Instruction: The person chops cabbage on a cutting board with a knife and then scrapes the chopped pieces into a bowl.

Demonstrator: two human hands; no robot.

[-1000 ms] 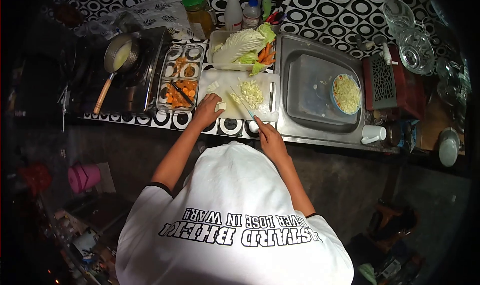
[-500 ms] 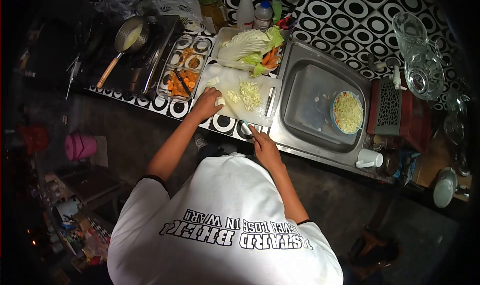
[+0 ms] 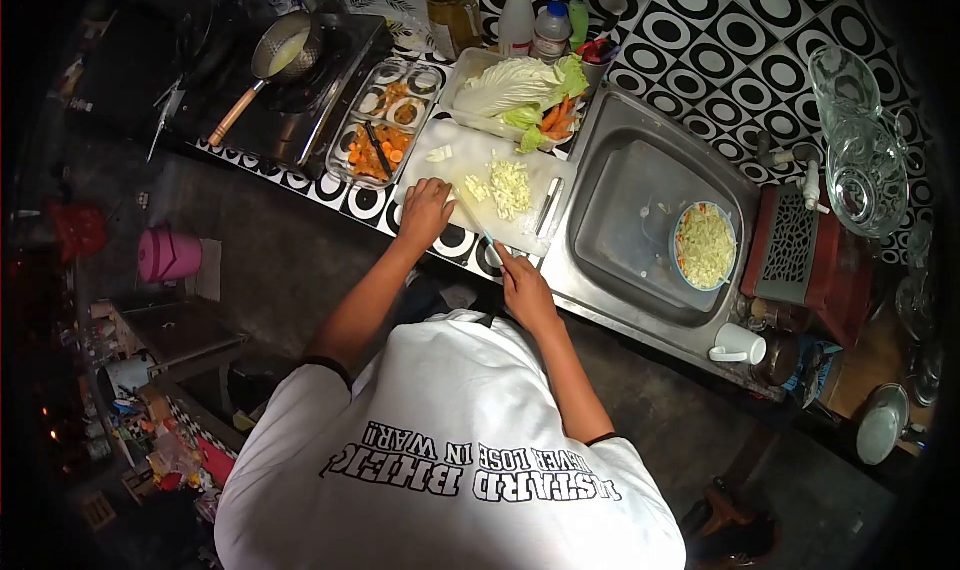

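My right hand point(image 3: 525, 288) is closed round the handle of a knife point(image 3: 476, 220), whose pale blade lies over the white cutting board point(image 3: 440, 175). At the board's left front edge, my left hand point(image 3: 427, 213) has its fingers bent down beside the blade; what they hold, if anything, is hidden. Chopped pale cabbage point(image 3: 510, 190) is heaped right of the blade, with a smaller pile next to it. A few uncut pieces point(image 3: 439, 154) lie behind my left hand. A second metal blade point(image 3: 549, 206) rests along the board's right edge.
Behind the board, a plastic tub point(image 3: 470, 121) holds cabbage and carrots. A glass tray point(image 3: 338, 170) of orange food stands left, beside the stove point(image 3: 318, 120) with a saucepan point(image 3: 285, 55). In the sink point(image 3: 620, 220) sits a bowl of shredded vegetables point(image 3: 706, 247); a white mug point(image 3: 738, 344) is near its edge.
The view has shifted slightly. My left hand remains by the blade, and the pale piece that showed at its fingertips is no longer clearly visible. My right hand still grips the knife.
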